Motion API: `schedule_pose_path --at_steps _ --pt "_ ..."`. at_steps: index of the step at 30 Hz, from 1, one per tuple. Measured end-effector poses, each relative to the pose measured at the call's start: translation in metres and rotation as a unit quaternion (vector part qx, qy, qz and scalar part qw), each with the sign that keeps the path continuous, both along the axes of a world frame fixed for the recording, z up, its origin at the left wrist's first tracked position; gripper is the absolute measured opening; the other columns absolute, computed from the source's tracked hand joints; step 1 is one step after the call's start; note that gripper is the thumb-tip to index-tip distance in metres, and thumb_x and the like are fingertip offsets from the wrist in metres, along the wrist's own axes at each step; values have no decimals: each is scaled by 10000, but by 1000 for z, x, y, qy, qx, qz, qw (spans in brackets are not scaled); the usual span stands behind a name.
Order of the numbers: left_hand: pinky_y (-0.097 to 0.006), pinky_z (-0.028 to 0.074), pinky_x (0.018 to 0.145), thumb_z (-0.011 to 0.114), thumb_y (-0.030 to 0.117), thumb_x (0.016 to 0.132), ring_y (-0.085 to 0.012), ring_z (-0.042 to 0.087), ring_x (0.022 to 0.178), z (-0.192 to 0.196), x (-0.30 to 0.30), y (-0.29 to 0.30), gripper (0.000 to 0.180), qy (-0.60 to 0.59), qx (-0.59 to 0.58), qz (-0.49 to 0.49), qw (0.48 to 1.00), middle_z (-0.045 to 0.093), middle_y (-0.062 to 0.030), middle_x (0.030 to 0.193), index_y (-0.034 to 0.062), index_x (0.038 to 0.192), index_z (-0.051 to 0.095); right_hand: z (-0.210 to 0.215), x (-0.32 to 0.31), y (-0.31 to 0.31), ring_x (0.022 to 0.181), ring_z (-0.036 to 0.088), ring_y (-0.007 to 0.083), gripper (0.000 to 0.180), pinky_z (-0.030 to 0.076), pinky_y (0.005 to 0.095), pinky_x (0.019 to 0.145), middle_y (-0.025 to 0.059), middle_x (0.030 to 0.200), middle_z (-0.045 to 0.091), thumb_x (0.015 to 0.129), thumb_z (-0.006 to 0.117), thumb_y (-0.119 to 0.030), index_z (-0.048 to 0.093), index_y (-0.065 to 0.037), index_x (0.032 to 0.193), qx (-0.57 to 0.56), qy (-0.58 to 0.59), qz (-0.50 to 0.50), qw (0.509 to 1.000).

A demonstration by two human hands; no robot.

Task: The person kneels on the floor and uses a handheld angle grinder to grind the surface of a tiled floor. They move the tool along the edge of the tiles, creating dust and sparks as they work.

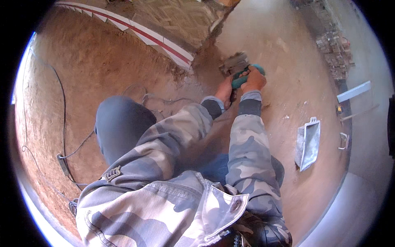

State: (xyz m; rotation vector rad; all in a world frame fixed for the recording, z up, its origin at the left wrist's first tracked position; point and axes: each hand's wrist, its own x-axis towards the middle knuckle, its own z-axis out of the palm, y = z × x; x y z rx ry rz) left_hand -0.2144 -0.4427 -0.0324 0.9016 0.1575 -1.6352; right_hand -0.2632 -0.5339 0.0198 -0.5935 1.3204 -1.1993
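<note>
We're clasping the green power tool (237, 82) in our right hand (254, 80), ahead over the ground (288, 88) | our left hand (224, 89) is sitting by its left end, grip unclear | its body is slanting away rightward | a blurred brown piece (234, 63) is lying just beyond

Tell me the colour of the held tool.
The tool is mostly teal-green, as the head view shows.

I look through the left head-worn fisheye; it faces down, the camouflage jacket (140, 214) very near; the left hand (224, 90) and right hand (254, 80) sit farther off; straight edges bend toward the rim.
</note>
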Motion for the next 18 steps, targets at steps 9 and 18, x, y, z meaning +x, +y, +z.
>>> schedule_pose_path --at_steps 9,18 --pt "-354 536 646 418 447 966 -213 662 737 -98 -4 38 400 6 69 132 989 659 -92 882 107 1078 597 -43 23 56 561 540 231 103 452 419 495 101 693 536 878 592 -56 539 -15 801 67 -1 79 995" --pt "-402 469 633 448 454 932 -245 610 751 -91 20 79 527 -89 173 177 965 635 -152 871 -18 1053 649 -46 54 98 529 509 207 98 442 385 480 68 642 482 854 585 -22 512 -30 790 78 37 112 990"
